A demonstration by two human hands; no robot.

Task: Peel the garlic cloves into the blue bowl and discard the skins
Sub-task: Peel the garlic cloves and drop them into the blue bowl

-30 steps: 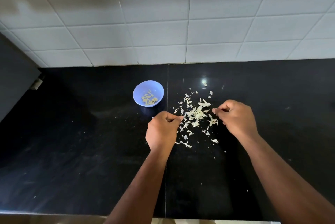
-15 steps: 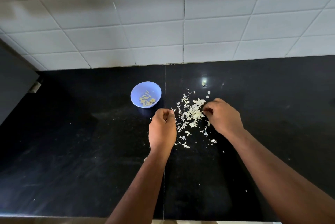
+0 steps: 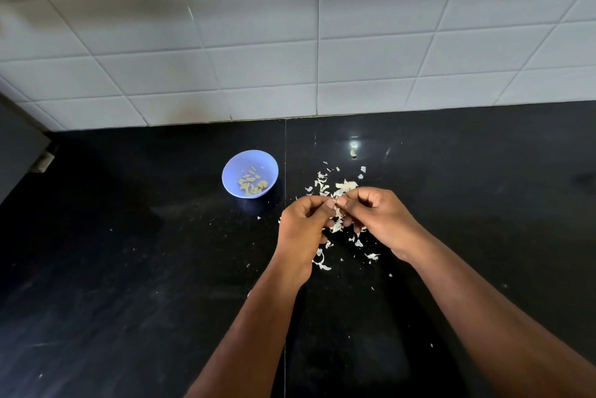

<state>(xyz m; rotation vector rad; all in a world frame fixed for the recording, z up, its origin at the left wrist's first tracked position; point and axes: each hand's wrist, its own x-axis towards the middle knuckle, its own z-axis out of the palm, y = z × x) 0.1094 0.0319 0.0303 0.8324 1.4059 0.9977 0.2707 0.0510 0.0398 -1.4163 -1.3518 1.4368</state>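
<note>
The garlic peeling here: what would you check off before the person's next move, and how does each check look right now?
1. Blue bowl upright and within reach: ok, left of the hands.
2. Peeled cloves inside the bowl: ok.
3. Left hand and right hand meet, fingertips together over the skins: ok.
4. Clove pinched between them: cannot tell, the fingers hide it.
5. Skins discarded: not ok, scattered on the black counter.
6. Stray piece behind the pile, peeled or not: cannot tell.
</note>
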